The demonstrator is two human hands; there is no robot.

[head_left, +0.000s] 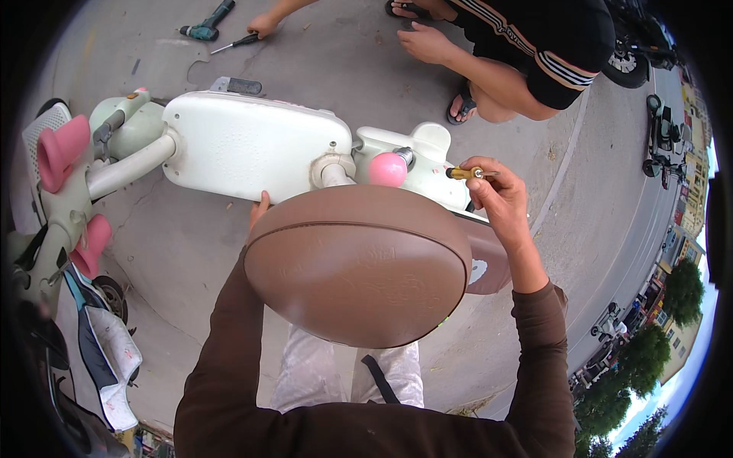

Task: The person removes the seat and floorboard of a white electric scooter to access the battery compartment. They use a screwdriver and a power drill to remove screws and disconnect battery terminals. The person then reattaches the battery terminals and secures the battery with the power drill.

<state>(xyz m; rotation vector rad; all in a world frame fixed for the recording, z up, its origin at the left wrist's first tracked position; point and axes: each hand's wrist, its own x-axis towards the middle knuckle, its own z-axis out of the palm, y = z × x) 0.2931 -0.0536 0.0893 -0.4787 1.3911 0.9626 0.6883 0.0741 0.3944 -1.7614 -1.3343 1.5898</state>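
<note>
A pale green-white electric scooter stands before me, its flat footboard (256, 145) stretching leftward. In front of my body, a round brown seat (359, 263) blocks part of the view. My right hand (496, 202) is closed round a screwdriver (464, 173) with a yellow and black handle, held over the scooter's rear cover (427, 168). A pink ball-shaped part (388, 169) sits beside that cover. Fingers of my left hand (259, 210) grip the footboard's near edge; the seat and sleeve hide the rest of that hand.
Across the scooter a person in black shorts (565, 46) crouches, one hand (265, 24) on another screwdriver (234, 43). A cordless drill (205, 30) lies on the ground. Pink-gripped handlebars (57, 153) are at left; another scooter (111, 359) stands nearer. Parked vehicles line the right.
</note>
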